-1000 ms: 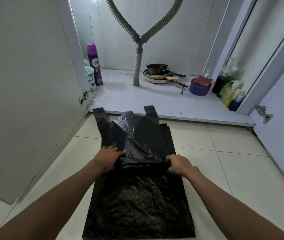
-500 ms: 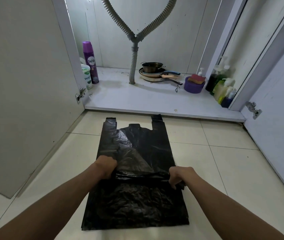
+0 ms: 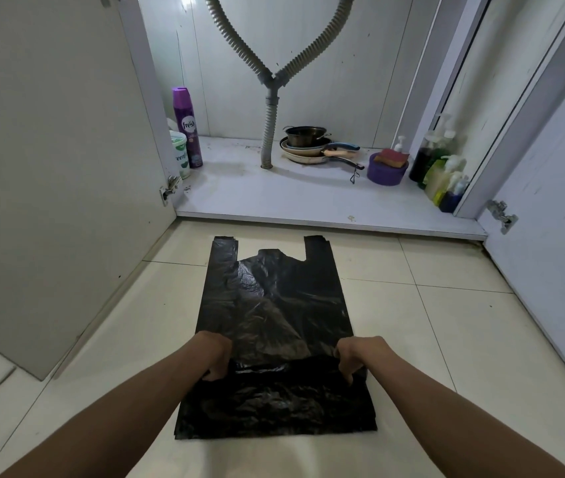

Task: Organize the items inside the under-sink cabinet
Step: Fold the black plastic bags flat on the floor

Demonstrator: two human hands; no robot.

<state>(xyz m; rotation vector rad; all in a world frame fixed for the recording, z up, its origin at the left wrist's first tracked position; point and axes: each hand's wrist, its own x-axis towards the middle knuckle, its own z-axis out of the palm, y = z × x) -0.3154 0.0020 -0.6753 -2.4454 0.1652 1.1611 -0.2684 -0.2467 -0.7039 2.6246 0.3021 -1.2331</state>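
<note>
A stack of black plastic bags [image 3: 274,312] lies flat on the tiled floor in front of the open under-sink cabinet, handles pointing at the cabinet. My left hand [image 3: 214,355] grips a raised fold of the bag at its left edge. My right hand [image 3: 355,357] grips the same fold at the right edge. The fold runs across the bag between both hands. Inside the cabinet stand a purple spray can [image 3: 187,127], a white tub [image 3: 180,154], stacked pans [image 3: 312,146], a purple bowl [image 3: 387,171] with a sponge [image 3: 391,157], and several pump bottles [image 3: 441,167].
A grey corrugated drain hose [image 3: 269,132] drops to the cabinet floor [image 3: 308,205] at the centre. The left cabinet door [image 3: 50,167] and the right door [image 3: 556,201] stand open. Pale floor tiles [image 3: 446,339] surround the bag.
Both hands have drawn the fold toward me along the bag, so more of the top layer now lies flat. The view has pulled back from the cabinet.
</note>
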